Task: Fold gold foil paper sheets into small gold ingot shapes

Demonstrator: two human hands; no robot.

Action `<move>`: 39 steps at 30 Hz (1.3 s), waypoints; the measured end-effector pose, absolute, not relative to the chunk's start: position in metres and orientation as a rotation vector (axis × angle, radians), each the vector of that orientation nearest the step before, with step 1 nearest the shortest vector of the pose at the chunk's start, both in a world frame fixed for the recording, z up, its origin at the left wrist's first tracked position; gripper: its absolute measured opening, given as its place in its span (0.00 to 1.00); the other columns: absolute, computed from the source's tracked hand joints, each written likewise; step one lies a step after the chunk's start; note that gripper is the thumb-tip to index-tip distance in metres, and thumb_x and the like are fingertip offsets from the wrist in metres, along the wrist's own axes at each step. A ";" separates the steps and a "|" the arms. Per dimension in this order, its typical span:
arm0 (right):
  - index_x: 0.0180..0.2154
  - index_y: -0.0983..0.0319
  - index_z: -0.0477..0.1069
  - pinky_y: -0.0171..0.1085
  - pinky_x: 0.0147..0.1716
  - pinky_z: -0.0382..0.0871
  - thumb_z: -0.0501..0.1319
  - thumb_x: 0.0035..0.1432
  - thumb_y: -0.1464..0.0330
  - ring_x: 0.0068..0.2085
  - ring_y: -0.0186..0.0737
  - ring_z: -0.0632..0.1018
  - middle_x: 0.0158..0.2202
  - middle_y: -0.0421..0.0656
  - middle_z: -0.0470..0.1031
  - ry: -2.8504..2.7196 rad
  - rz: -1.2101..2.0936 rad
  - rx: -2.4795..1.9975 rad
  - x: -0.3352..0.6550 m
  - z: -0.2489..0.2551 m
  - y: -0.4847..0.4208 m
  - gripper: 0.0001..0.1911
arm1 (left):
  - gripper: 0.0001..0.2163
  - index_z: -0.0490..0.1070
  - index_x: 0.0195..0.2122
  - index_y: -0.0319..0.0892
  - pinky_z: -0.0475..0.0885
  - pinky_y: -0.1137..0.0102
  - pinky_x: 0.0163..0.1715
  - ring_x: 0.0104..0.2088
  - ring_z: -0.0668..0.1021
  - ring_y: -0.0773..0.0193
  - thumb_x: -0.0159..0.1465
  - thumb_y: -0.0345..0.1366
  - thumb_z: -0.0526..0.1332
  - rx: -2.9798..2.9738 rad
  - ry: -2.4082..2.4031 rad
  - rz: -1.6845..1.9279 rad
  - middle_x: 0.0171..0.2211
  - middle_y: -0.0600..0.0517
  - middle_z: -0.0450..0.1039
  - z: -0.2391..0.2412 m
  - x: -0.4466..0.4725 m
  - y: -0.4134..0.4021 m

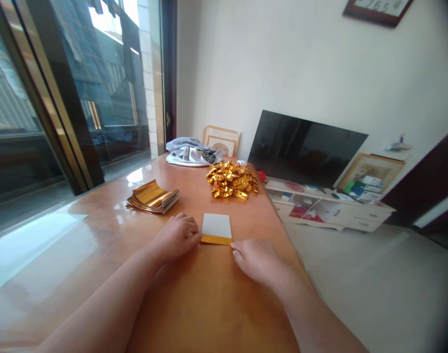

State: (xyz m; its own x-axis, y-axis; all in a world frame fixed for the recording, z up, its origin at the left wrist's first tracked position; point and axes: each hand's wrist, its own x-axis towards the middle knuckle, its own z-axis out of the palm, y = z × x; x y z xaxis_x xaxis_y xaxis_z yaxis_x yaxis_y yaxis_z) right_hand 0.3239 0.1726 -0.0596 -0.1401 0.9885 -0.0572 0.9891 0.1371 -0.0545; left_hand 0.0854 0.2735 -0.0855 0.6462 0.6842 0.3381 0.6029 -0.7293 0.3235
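A sheet of gold foil paper lies pale side up on the table in front of me. Its near edge is folded over into a narrow gold strip. At the left end of that fold, my left hand has its fingers curled and closed on the edge. The thumb and forefinger of my right hand pinch the fold's right corner. To the left is a stack of gold foil sheets, slightly curled up. Beyond the sheet rises a pile of folded gold foil pieces.
The glossy wooden table ends at a right edge beside my right forearm. A bundle of grey cloth rests at its far end. A low white cabinet and a television stand beyond, right. Glass doors are at left.
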 end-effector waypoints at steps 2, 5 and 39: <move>0.44 0.54 0.80 0.39 0.37 0.64 0.51 0.67 0.63 0.42 0.47 0.81 0.42 0.46 0.83 2.382 -0.122 2.077 0.324 -0.062 0.174 0.18 | 0.12 0.74 0.26 0.43 0.63 0.66 0.37 0.34 0.71 0.59 0.66 0.38 0.57 2.660 1.103 0.726 0.29 0.50 0.73 -0.088 0.090 0.274; 0.42 0.53 0.80 0.38 0.36 0.63 0.53 0.66 0.63 0.41 0.45 0.81 0.40 0.44 0.83 2.421 -0.145 2.116 0.326 -0.065 0.178 0.16 | 0.06 0.74 0.33 0.44 0.63 0.66 0.38 0.36 0.72 0.59 0.64 0.36 0.59 2.626 1.080 0.763 0.32 0.50 0.74 -0.091 0.098 0.272; 0.36 0.62 0.75 0.30 0.24 0.55 0.60 0.60 0.61 0.24 0.31 0.63 0.23 0.34 0.65 2.795 -1.426 2.418 0.319 -0.101 0.205 0.11 | 0.08 0.69 0.39 0.41 0.71 0.69 0.37 0.34 0.77 0.63 0.62 0.38 0.63 1.542 0.732 0.983 0.34 0.51 0.76 -0.091 0.119 0.266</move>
State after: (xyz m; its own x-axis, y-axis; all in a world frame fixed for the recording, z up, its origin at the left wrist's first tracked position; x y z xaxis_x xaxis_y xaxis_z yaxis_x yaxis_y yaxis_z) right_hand 0.3189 0.2054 -0.1006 -0.0556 0.9877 0.1461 0.4613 0.1552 -0.8735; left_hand 0.1188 0.2662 -0.0910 0.4621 0.8640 0.2000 -0.0563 -0.1965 0.9789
